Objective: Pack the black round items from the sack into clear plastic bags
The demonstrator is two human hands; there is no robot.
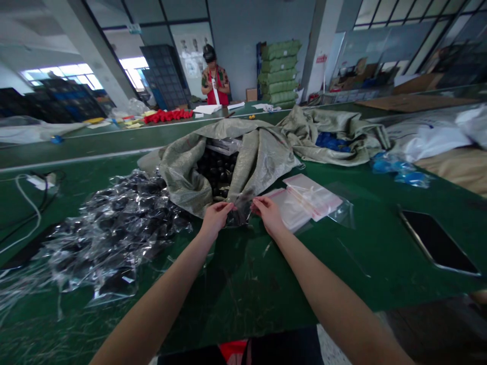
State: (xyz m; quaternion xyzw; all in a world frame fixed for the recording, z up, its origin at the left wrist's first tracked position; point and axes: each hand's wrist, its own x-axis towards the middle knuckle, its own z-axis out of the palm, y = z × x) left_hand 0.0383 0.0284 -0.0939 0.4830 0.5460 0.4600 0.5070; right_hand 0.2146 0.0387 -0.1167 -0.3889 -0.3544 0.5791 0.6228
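My left hand (215, 216) and my right hand (268, 213) are both pinched on the edges of a small clear plastic bag (240, 210) with something dark inside, held just above the green table (266, 274). Right behind it lies an open woven sack (262, 152) full of small black objects (218, 170). A stack of empty clear bags with pink strips (308, 197) lies just right of my right hand. A heap of filled clear bags (114, 233) spreads out to my left.
A dark tablet (437, 243) lies at the right. White and black cables (30, 203) trail at the far left. Blue plastic (395, 170) and white bags lie at the back right. Another person (215, 81) stands at the far table beside red items (167, 115).
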